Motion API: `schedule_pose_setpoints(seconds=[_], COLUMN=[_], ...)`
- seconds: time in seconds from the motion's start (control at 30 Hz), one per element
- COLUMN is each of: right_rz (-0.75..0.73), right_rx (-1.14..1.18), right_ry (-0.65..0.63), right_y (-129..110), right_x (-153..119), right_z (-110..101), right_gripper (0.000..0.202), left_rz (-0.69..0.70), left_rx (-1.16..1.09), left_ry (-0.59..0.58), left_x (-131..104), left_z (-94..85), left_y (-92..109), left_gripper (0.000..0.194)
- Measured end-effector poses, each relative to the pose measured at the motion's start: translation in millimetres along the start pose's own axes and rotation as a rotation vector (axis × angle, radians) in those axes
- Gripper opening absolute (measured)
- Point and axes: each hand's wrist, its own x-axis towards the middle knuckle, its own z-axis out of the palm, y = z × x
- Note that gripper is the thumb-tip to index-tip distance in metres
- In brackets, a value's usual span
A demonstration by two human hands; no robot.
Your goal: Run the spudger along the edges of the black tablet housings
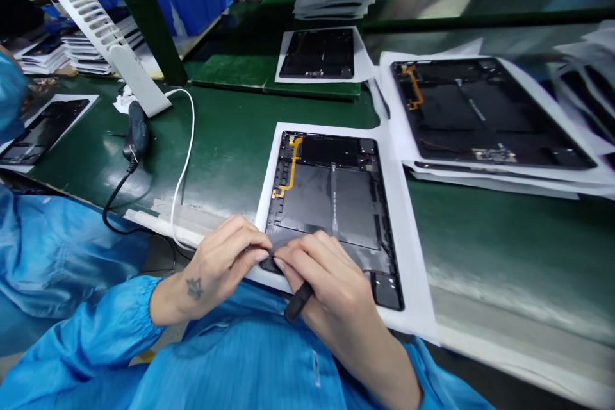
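An opened tablet (314, 198), its dark inner parts and an orange flex cable (294, 166) showing, lies on a white sheet (413, 269) in front of me. At its near left corner my left hand (223, 259) is closed, thumb and fingertips pinched together; whatever they hold is hidden. My right hand (331, 272) meets it there, fingertips pressed to the same corner. Out of the right palm sticks the end of a black tool-like handle (298, 302); its other end cannot be seen.
A second opened tablet (485, 109) tops a stack at the right; another tablet (318, 53) lies at the back. Left are a white desk lamp (113, 51), a black corded handheld tool (138, 131) and a white cable (185, 166). A co-worker's blue sleeve (67, 250) is at far left.
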Motion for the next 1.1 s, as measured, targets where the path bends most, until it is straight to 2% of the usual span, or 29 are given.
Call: schedule_pose_setpoints(seconds=[0.27, 0.5, 0.73, 0.9, 1.0, 1.1], right_rz=[0.048, 0.043, 0.006, -0.067, -0.12, -0.183], right_rx=[0.065, 0.083, 0.07, -0.065, -0.12, -0.167], right_ry=[0.084, 0.094, 0.109, 0.138, 0.057, -0.036], right_y=[-4, -3, -5, -4, -1, 0], right_x=[6, 5, 6, 0, -6, -8], right_z=[-4, -5, -4, -5, -6, -7], right_gripper=[0.014, 0.013, 0.014, 0.018, 0.029, 0.027], left_rz=[-0.052, -0.177, -0.19, -0.105, 0.015, 0.152], left_rx=[-0.095, -0.181, -0.204, -0.078, 0.079, 0.255], left_ry=[0.121, 0.081, 0.053, -0.036, -0.117, -0.187], left_x=[-7, -8, -6, -1, -1, -1], left_z=[4.5, 7.8, 8.7, -1.0, -6.4, -10.5], left_y=[3, 3, 3, 0, -6, -9], left_gripper=[0.007, 0.002, 0.004, 0.009, 0.012, 0.015])
